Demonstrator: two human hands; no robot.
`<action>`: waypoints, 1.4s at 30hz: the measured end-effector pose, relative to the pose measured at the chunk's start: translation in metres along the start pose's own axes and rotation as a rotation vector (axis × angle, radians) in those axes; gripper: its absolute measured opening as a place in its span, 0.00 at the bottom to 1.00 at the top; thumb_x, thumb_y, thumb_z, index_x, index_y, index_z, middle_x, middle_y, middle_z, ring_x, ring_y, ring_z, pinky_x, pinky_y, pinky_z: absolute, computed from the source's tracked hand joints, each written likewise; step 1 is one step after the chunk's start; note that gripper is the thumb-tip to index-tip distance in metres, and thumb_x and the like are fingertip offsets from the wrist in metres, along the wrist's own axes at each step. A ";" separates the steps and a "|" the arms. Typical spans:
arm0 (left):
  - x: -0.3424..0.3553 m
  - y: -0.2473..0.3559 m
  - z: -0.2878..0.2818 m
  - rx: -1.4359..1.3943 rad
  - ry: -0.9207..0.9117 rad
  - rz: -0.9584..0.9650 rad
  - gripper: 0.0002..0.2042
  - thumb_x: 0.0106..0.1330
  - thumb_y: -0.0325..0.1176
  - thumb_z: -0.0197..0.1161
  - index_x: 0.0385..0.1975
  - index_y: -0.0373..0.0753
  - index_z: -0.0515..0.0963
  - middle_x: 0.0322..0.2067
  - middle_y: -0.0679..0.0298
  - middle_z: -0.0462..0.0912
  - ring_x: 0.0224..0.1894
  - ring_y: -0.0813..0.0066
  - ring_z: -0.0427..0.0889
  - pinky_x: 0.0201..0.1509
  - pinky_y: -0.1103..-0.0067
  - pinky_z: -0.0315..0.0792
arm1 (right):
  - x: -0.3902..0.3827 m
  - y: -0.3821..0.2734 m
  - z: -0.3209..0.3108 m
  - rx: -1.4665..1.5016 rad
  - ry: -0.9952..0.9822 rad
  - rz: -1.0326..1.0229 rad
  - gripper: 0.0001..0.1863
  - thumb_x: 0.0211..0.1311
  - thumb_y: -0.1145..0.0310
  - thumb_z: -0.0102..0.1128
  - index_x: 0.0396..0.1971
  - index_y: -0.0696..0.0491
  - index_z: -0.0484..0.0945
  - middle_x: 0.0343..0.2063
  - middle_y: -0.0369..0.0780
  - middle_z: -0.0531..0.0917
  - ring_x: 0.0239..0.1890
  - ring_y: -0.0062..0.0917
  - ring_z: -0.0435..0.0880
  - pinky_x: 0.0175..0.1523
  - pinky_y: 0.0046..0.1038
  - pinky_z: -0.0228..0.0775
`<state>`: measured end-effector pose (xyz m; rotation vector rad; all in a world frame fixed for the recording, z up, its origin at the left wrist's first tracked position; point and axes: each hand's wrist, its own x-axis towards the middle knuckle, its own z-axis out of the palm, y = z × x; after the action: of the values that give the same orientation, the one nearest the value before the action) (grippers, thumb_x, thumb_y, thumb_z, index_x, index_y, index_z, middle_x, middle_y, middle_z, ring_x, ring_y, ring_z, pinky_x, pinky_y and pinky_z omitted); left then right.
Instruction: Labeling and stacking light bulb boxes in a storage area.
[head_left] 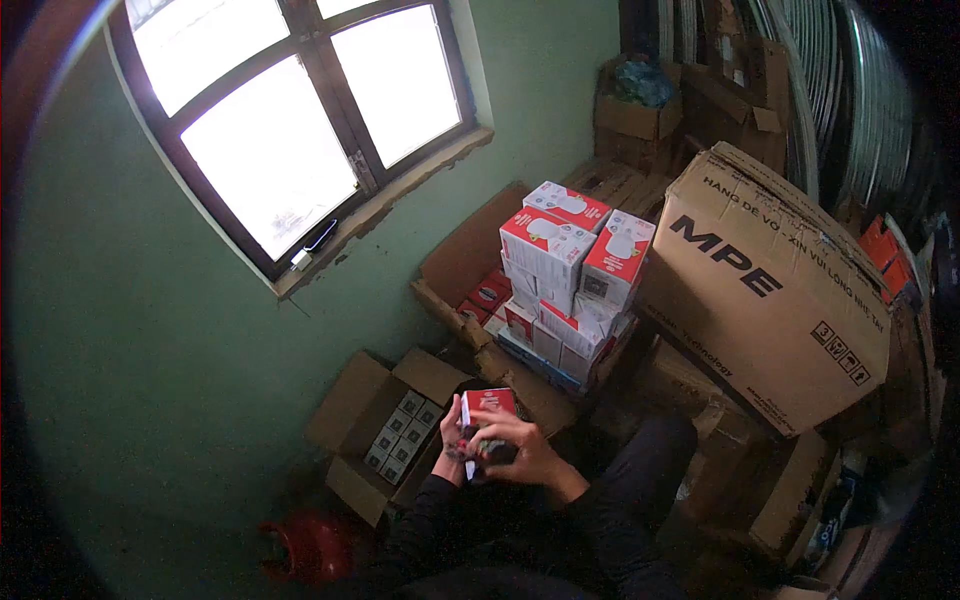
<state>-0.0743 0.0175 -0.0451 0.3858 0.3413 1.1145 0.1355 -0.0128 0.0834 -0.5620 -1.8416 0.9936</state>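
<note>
The small red-and-white cardboard carton [490,402] sits low in front of the person, between the open box of small white cartons [352,402] and the larger stack of red-and-white packages [548,240], with the left hand [451,432] grasping its left side. The right hand [528,458] reaches across it with bent fingers, though whether they pinch or merely touch it I cannot tell. Good handling here probably means a firm but uncrushing left grip, while the right fingertips press lightly, sparing the thin card.
</note>
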 end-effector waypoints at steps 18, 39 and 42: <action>0.002 -0.001 0.011 -0.176 0.041 -0.113 0.30 0.81 0.58 0.50 0.62 0.34 0.78 0.55 0.49 0.86 0.53 0.52 0.88 0.62 0.57 0.80 | 0.003 0.005 0.002 -0.023 -0.086 -0.090 0.20 0.47 0.66 0.81 0.41 0.48 0.85 0.71 0.50 0.75 0.76 0.48 0.67 0.80 0.51 0.55; 0.001 -0.001 0.011 -0.134 -0.013 -0.023 0.33 0.82 0.60 0.46 0.61 0.33 0.78 0.56 0.49 0.86 0.56 0.55 0.86 0.66 0.60 0.77 | -0.012 0.016 0.005 -0.060 -0.260 -0.009 0.23 0.48 0.64 0.82 0.46 0.43 0.84 0.78 0.50 0.62 0.82 0.60 0.46 0.85 0.52 0.34; 0.002 -0.003 0.011 -0.022 0.145 -0.056 0.31 0.80 0.61 0.50 0.58 0.35 0.81 0.51 0.52 0.88 0.49 0.58 0.89 0.58 0.64 0.82 | -0.012 0.021 0.008 -0.129 -0.175 0.104 0.22 0.50 0.64 0.79 0.48 0.44 0.83 0.78 0.51 0.63 0.83 0.56 0.45 0.85 0.52 0.32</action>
<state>-0.0658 0.0168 -0.0373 0.2748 0.4651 1.0926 0.1334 -0.0128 0.0581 -0.6728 -2.0598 1.0250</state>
